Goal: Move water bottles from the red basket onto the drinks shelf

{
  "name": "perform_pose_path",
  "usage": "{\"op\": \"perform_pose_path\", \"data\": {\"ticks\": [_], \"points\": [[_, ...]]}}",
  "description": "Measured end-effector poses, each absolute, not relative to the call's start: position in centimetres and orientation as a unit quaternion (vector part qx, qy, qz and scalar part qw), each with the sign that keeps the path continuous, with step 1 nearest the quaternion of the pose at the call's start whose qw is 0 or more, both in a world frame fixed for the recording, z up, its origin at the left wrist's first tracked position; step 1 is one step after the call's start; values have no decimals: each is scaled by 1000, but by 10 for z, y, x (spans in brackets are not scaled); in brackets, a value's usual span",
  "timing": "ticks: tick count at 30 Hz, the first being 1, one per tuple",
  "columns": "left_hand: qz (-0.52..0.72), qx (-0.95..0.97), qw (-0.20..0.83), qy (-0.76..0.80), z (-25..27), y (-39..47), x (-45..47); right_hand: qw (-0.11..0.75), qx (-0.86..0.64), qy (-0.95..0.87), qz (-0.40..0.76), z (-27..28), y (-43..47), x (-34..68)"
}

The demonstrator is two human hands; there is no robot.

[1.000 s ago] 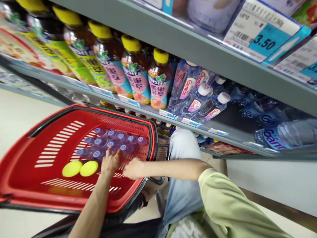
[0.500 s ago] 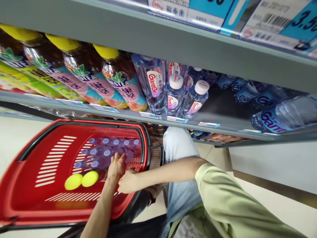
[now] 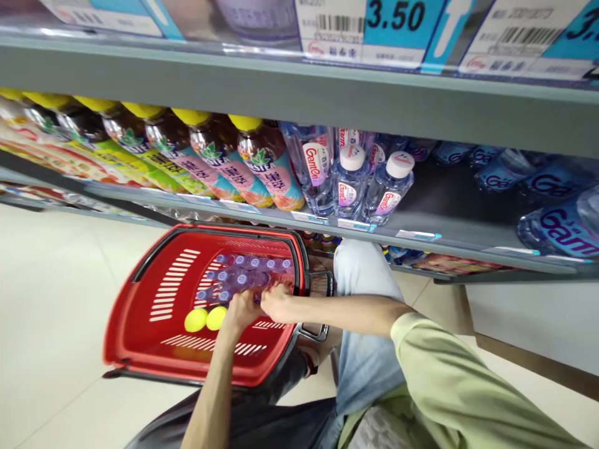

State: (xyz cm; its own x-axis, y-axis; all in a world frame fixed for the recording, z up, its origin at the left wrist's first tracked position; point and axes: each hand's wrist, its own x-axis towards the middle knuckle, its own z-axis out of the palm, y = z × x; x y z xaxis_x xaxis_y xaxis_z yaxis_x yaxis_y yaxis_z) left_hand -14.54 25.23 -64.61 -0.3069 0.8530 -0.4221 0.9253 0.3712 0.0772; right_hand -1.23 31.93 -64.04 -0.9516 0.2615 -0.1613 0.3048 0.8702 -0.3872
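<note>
Inside the red shopping basket (image 3: pixel 135 337) several clear plastic bottles (image 3: pixel 241 279) with pale lilac caps stand in rows. Two yellow-capped bottles (image 3: pixel 195 320) stand nearer to me in the basket. My left hand (image 3: pixel 244 310) reaches down over the basket, fingers curled and pointing into it, close to the yellow caps. From the right comes my right hand (image 3: pixel 278 304), curled closed over the basket's right part, almost touching the left one. Whatever the fingers of both hands grip is hidden below them.
Along the shelf stand yellow-capped tea bottles (image 3: pixel 269 162) and clear water bottles (image 3: pixel 349 181), with larger water bottles (image 3: pixel 561 218) lying on the right. A price-tagged shelf edge (image 3: pixel 397 25) overhangs at the top. My jeans-clad knee (image 3: pixel 362 274) is beside the basket's black handle (image 3: pixel 322 312).
The view has shifted, so basket and shelf appear farther right and the basket smaller. My left hand has closed its spread fingers and come next to my right hand, which is now farther forward.
</note>
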Motion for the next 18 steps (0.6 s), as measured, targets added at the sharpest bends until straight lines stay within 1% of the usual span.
{"op": "perform_pose_path", "data": {"ticks": [2, 4, 8, 11, 14, 18], "points": [[-53, 543, 195, 815, -623, 252, -148, 42, 160, 963, -215, -638, 321, -13], [7, 521, 186, 833, -597, 252, -147, 14, 151, 956, -250, -633, 326, -13], [107, 461, 167, 865, -547, 250, -137, -106, 123, 906, -392, -622, 341, -16], [177, 425, 160, 873, -519, 243, -130, -160, 91, 867, -463, -621, 351, -20], [259, 405, 144, 865, -506, 231, -130, -182, 84, 851, -485, -624, 351, -23], [349, 439, 141, 816, -505, 218, -135, -203, 135, 835, -493, -624, 332, -20]]}}
